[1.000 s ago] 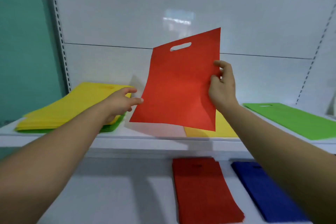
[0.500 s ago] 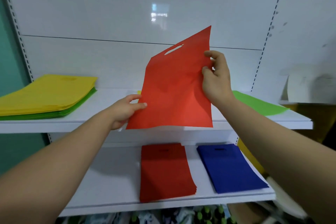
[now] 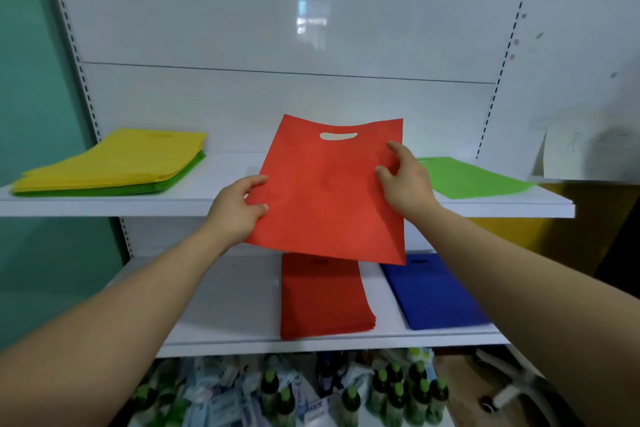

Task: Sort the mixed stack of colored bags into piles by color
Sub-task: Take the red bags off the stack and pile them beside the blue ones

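red pile [image 3: 322, 298]: far end under red bag [image 3: 325, 191]
blue pile [image 3: 429, 295]: far-left corner under red bag; right side behind right forearm [image 3: 519, 270]
green bag [image 3: 478, 177]: left edge behind right grip [image 3: 408, 184]
green stack [image 3: 195, 163]: only edges visible under yellow stack [image 3: 114, 159]; count unreadable
left grip [image 3: 235, 208]: fingers partly behind red bag edge
bottles [image 3: 391, 388]: blurred, labels unreadable, front ones cut by bottom edge
packets [image 3: 221, 402]: blurred, print too small
paper sheet [image 3: 588, 156]: smeared, marks illegible
upper shelf [image 3: 69, 206]: left end cut by frame edge
left forearm [image 3: 121, 305]: elbow out of frame
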{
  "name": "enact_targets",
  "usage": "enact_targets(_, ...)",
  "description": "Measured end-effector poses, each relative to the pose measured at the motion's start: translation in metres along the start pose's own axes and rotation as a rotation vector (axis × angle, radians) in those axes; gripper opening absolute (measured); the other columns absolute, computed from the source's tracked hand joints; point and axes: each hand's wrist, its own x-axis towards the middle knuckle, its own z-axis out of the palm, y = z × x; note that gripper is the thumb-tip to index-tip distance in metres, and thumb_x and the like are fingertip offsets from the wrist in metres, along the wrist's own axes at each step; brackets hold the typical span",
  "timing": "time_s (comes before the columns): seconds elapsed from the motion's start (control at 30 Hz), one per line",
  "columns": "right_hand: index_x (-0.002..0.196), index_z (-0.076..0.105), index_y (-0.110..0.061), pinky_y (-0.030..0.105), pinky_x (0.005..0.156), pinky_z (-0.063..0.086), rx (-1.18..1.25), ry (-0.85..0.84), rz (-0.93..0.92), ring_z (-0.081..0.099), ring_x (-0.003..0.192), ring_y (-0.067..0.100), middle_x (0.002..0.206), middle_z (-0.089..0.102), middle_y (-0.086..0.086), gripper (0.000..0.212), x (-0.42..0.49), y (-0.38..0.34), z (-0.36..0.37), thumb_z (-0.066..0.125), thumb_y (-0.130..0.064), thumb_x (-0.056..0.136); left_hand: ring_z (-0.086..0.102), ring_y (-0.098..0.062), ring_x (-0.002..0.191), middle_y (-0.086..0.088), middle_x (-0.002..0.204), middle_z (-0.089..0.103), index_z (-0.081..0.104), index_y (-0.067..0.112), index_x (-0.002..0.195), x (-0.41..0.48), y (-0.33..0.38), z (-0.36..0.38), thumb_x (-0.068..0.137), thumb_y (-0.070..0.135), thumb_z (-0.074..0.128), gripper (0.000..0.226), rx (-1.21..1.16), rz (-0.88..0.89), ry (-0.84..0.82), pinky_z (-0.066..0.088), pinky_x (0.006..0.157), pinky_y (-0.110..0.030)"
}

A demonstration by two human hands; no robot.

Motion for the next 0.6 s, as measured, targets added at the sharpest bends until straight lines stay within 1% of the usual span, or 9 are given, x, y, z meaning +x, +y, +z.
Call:
enact_targets(0.07,0.145,0.036,-0.016,0.027,0.101,0.034,-0.013,-0.038,0.042,0.048,0.125,0.025,0.139,0.051,0.009,0.054,-0.021,0.004,0.008,0.054,-0.020,0.095,0.052,-0.015,0.110,0.003,0.120,0.053,0.054,0.015,0.130,-0.020,-0.013,-0.003,0.084,-0.007,0.059,0.051,0.002,-0.020,0.003,0.046,0.097,-0.033)
enact_targets(0.13,0.146,0.035,-0.017,0.028,0.102,0.033,-0.040,-0.066,0.080,0.046,0.127,0.025,0.142,0.048,0.007,0.054,-0.046,0.009,0.015,0.054,-0.023,0.095,0.056,-0.017,0.108,-0.003,0.125,0.056,0.053,0.015,0.130,-0.041,-0.028,-0.005,0.084,-0.008,0.059,0.052,-0.013,-0.048,-0.010,0.047,0.096,-0.035)
enact_targets(0.17,0.146,0.034,-0.018,0.028,0.102,0.033,-0.056,-0.079,0.096,0.046,0.128,0.026,0.143,0.048,0.007,0.055,-0.059,0.012,0.019,0.054,-0.025,0.096,0.056,-0.017,0.105,-0.005,0.125,0.057,0.053,0.015,0.131,-0.052,-0.035,-0.005,0.084,-0.008,0.059,0.052,-0.011,-0.069,-0.016,0.048,0.094,-0.033)
enact_targets(0.3,0.147,0.032,-0.018,0.032,0.102,0.035,-0.103,-0.153,0.170,0.046,0.126,0.028,0.142,0.048,0.008,0.055,-0.113,0.028,0.031,0.053,-0.029,0.097,0.052,-0.013,0.102,-0.003,0.121,0.052,0.049,0.018,0.135,-0.103,-0.062,-0.004,0.089,-0.003,0.056,0.050,-0.009,-0.182,-0.065,0.046,0.084,-0.027)
enact_targets(0.43,0.147,0.031,-0.020,0.036,0.099,0.039,-0.110,-0.234,0.266,0.049,0.123,0.029,0.139,0.050,0.009,0.055,-0.157,0.045,0.033,0.051,-0.032,0.097,0.052,-0.011,0.099,-0.007,0.125,0.054,0.049,0.017,0.135,-0.147,-0.084,0.002,0.090,-0.001,0.056,0.049,0.009,-0.243,-0.091,0.044,0.080,-0.021)
enact_targets(0.53,0.147,0.031,-0.021,0.036,0.102,0.038,-0.102,-0.250,0.295,0.046,0.127,0.028,0.142,0.048,0.009,0.056,-0.177,0.054,0.035,0.052,-0.032,0.097,0.050,-0.009,0.096,-0.008,0.128,0.054,0.048,0.017,0.135,-0.166,-0.090,0.007,0.090,-0.002,0.056,0.050,0.014,-0.275,-0.100,0.041,0.072,-0.016)
enact_targets(0.6,0.147,0.031,-0.021,0.036,0.102,0.037,-0.097,-0.250,0.295,0.045,0.128,0.028,0.143,0.046,0.008,0.056,-0.183,0.058,0.035,0.052,-0.032,0.097,0.049,-0.009,0.097,-0.008,0.131,0.052,0.047,0.016,0.136,-0.170,-0.089,0.010,0.091,-0.003,0.054,0.050,0.015,-0.283,-0.110,0.041,0.070,-0.015)
